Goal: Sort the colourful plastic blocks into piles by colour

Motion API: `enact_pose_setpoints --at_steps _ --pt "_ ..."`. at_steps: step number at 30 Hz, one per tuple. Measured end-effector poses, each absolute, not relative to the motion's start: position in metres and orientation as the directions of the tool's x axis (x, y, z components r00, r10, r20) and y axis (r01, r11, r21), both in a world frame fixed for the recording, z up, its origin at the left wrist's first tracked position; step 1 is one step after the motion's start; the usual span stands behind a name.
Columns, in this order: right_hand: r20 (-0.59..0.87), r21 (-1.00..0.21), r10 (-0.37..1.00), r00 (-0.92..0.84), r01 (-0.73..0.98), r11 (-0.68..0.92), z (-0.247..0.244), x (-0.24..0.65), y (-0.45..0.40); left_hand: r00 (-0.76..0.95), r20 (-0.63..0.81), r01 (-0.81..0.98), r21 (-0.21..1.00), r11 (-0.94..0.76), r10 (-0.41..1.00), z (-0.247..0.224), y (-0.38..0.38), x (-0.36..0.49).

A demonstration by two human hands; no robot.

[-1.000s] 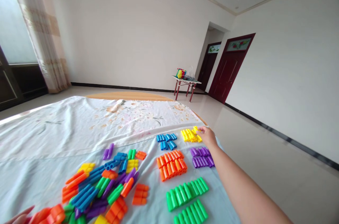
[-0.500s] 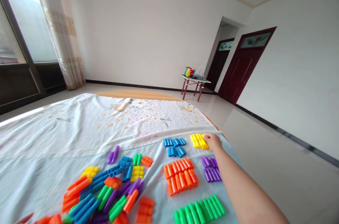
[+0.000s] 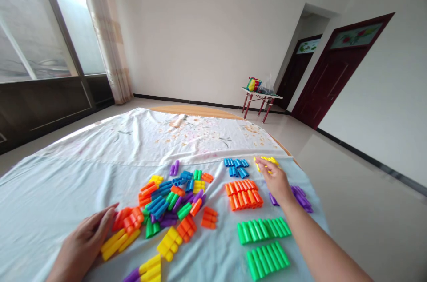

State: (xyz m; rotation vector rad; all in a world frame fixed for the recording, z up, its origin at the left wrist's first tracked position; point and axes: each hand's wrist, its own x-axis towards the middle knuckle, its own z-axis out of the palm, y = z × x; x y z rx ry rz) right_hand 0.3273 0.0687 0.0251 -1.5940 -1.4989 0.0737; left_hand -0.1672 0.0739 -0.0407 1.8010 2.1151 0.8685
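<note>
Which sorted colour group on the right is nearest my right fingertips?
The yellow group, right of the blue group: your right hand has its fingertips at it, not at the orange group, purple group or green group.

1. Bare skin is shown on both the left grip point(image 3: 86, 238) and the right grip point(image 3: 276, 182).
2. Slim fingers, narrowed toward rounded tips, are seen on each; the nails are too blurred to be made out.
3. The right forearm point(image 3: 320, 235) is seen bare, slender and smooth-edged, broadened gradually from a narrow wrist point(image 3: 289, 201).
4. The left arm is cut off near its wrist by the lower edge.
</note>
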Motion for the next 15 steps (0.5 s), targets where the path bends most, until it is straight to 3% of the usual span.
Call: enact_pose_setpoints --at_steps 3,7,11,15 --pt "0.498 -0.712 0.85 0.171 0.641 0.288 0.023 0.26 0.03 -0.204 0.129 0.793 0.603 0.086 0.97 -0.033 0.069 -0.163" --pt "0.47 -0.725 0.882 0.032 0.583 0.366 0.006 0.191 -0.001 -0.194 0.13 0.791 0.607 0.077 0.972 -0.027 0.066 -0.158" --pt "0.467 -0.635 0.882 -0.06 0.672 0.382 -0.018 0.163 -0.006 -0.19 0.137 0.797 0.6 0.072 0.972 -0.031 0.066 -0.159" --pt "0.477 -0.531 0.878 -0.036 0.784 0.32 -0.032 0.156 -0.006 -0.181 0.151 0.802 0.595 0.057 0.972 -0.034 0.069 -0.161"
